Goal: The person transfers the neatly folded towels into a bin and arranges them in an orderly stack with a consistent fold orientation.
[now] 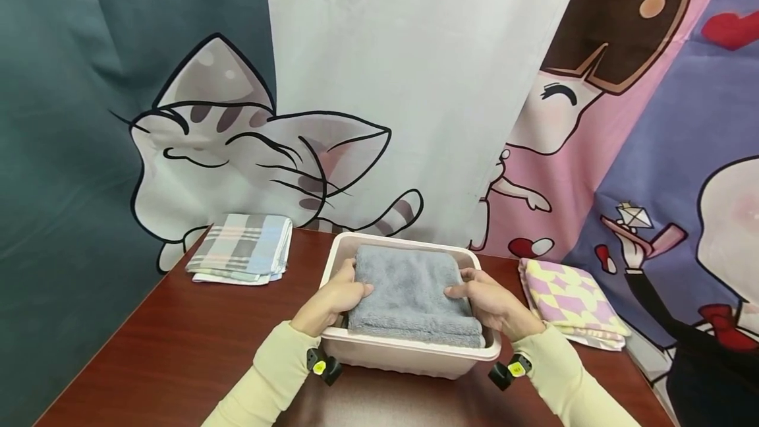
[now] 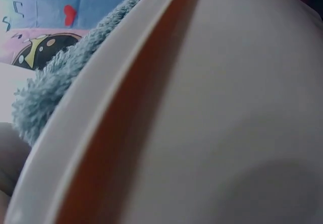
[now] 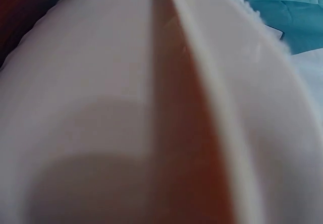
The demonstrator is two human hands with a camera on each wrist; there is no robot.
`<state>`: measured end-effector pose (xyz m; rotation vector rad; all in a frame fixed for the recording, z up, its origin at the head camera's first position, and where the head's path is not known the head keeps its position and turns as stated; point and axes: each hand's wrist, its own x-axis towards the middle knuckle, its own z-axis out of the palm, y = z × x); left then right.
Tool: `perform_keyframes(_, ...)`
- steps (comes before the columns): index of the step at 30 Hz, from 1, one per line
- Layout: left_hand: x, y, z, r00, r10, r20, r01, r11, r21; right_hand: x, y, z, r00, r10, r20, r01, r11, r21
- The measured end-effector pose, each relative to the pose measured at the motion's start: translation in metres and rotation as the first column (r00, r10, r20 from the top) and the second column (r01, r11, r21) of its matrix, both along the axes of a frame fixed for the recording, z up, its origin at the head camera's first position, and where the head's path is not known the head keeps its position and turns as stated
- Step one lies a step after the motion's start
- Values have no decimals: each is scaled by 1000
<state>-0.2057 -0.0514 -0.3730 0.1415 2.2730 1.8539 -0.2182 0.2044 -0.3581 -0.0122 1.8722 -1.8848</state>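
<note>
A folded grey towel (image 1: 409, 285) sits within the rim of a pale plastic basin (image 1: 403, 356) in the middle of the head view. My left hand (image 1: 333, 296) holds the towel's left side, thumb on top and fingers down along the edge. On the opposite side, my right hand (image 1: 491, 300) grips it the same way. The fingers inside the basin are partly hidden. In the left wrist view the fluffy towel edge (image 2: 53, 90) shows over the basin's rim (image 2: 96, 98). The basin's wall (image 3: 91, 82) fills most of the right wrist view.
On the brown table (image 1: 196, 348), a folded plaid cloth (image 1: 243, 246) lies at the back left. A folded pink and yellow patterned cloth (image 1: 569, 298) lies to the right of the basin. Behind the table hangs a cartoon-printed curtain (image 1: 415, 84).
</note>
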Motion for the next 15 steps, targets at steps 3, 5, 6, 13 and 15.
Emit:
perform_keyframes(3, 1, 1, 0, 1000, 11, 3, -11, 1000, -21, 1, -1, -1, 1000, -11, 3, 11, 1000, 14)
perform_keyframes(5, 0, 2, -2, 1000, 20, -6, -20, 999, -32, 1, -2, -1, 1000, -17, -6, 17, 1000, 22)
perform_keyframes(6, 0, 2, -2, 1000, 26, -13, -26, 999, -41, 1, -3, -2, 1000, -18, -11, 18, 1000, 25)
perform_keyframes(13, 2, 8, -5, 991, 49, -125, -83, 956, -280, 3, -7, -6, 998, -51, -26, 52, 997, 50)
perform_keyframes(15, 4, 9, -3, 988, 35, -148, -88, 924, -371, 4, -7, -9, 998, -52, -24, 53, 997, 49)
